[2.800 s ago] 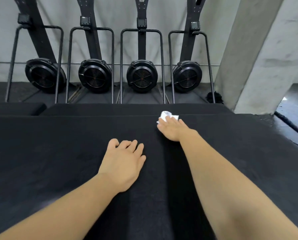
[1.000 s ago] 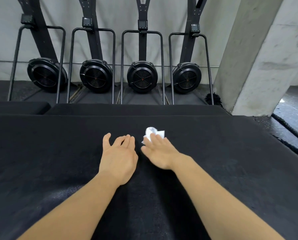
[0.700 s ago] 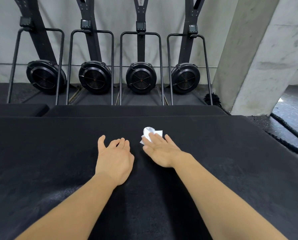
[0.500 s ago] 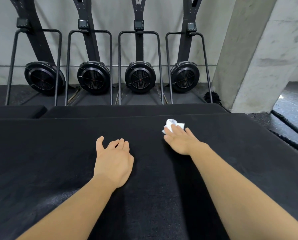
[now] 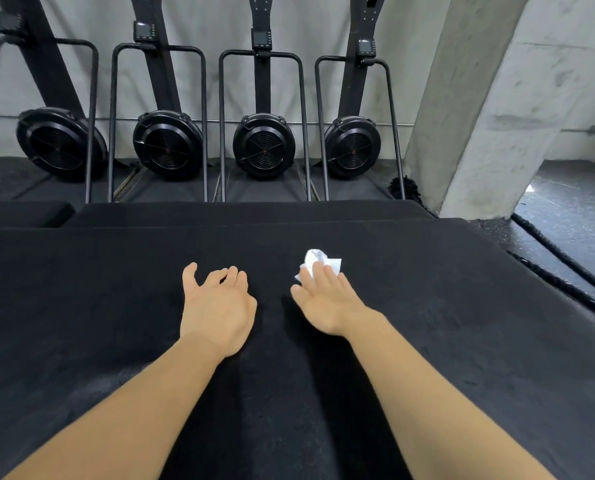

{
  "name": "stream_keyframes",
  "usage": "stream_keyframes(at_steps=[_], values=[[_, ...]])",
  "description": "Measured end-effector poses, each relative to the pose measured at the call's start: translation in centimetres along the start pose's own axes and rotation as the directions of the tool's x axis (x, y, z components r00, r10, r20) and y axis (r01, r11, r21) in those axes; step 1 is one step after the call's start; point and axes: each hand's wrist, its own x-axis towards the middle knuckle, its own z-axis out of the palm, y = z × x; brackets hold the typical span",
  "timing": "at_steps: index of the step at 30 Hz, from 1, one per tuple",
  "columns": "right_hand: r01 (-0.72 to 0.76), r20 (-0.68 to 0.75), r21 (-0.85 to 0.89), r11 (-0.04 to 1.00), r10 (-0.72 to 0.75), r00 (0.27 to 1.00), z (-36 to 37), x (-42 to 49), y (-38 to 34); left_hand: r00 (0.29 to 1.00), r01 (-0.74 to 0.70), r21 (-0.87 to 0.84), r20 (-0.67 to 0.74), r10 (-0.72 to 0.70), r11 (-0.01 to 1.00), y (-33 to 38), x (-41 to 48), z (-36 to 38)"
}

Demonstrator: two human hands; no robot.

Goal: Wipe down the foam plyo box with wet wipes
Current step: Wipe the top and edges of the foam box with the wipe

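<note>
We see the wet wipe (image 5: pixel 316 260) bunched white on the black top of the foam plyo box (image 5: pixel 462 313), a little past the middle toward the far edge. Our right hand (image 5: pixel 327 304) is on it: the fingers (image 5: pixel 325 276) lie nearly straight and flat, pressing the near part of the wipe onto the foam. They are not curled round it, and the rest of the wipe pokes out ahead of the fingertips. Our left hand (image 5: pixel 216 308) rests on the box just to the left. It holds nothing, with its thumb spread and its fingers loosely bent.

What matters for the coming stroke is that the wipe sits directly under and ahead of the right fingertips, so the right hand is the 1 to drive it. The box top runs long from left to right, with bare foam well out to either side. We judge the wiping to be in mid-course. We cannot tell from the surface which parts are already done.
</note>
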Motion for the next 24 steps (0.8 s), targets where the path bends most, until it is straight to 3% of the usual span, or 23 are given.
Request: stream_keyframes(at_steps=[5,9,15,18,24], values=[[0.120,0.068,0.219,0.968,-0.138,0.988,0.9,-3.4,-3.8,0.999,0.009,-0.024,0.036,-0.008,1.000,-0.1,-0.2,-0.2],[0.183,0.071,0.137,0.974,-0.193,0.979,0.6,-3.0,-2.6,0.999,0.044,-0.063,0.017,-0.043,0.997,-0.1,0.0,0.0],[0.001,-0.072,0.037,0.999,0.001,0.997,-0.7,-0.5,3.8,0.998,0.060,-0.116,-0.017,-0.062,0.991,-0.1,0.0,0.3],[-0.098,-0.043,-0.035,0.995,0.097,0.994,-1.5,0.9,7.2,0.998,0.055,-0.126,-0.013,-0.057,0.991,-0.1,0.1,0.3],[-0.209,0.001,0.026,0.978,0.209,0.978,-1.8,2.0,6.9,0.998,0.055,-0.112,-0.019,-0.057,0.992,0.0,0.0,0.0]])
